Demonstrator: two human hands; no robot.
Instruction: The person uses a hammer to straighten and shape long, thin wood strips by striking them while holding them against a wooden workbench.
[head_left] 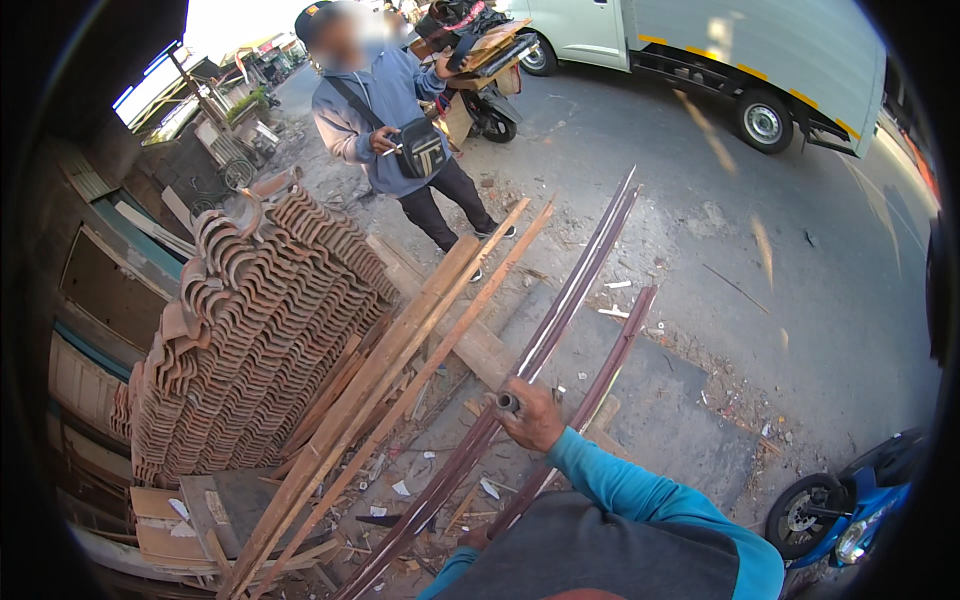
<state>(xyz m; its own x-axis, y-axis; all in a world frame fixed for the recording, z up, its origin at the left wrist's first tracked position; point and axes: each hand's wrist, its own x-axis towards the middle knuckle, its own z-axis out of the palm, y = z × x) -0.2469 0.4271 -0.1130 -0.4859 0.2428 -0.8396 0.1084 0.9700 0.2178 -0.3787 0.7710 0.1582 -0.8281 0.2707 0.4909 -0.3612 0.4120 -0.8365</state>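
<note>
My right hand (534, 418) is closed around a dark tool handle with a round hollow-looking end (508, 402); the rest of that tool is hidden. The fist is just over a long maroon wooden strip with a white edge (560, 325), and whether it touches the strip I cannot tell. A second maroon strip (617, 350) runs alongside to the right, passing under my forearm. Low in the picture, my left hand (474, 538) is beside the maroon wood, mostly hidden behind my dark vest, and its fingers do not show clearly.
Long brown planks (400, 335) slant on the left, beside a tall stack of clay roof tiles (260, 350). A person with a shoulder bag (385, 130) stands beyond. A white truck (700, 60), a loaded motorbike (490, 110) and a blue motorbike (850, 520) are around. Debris litters the ground.
</note>
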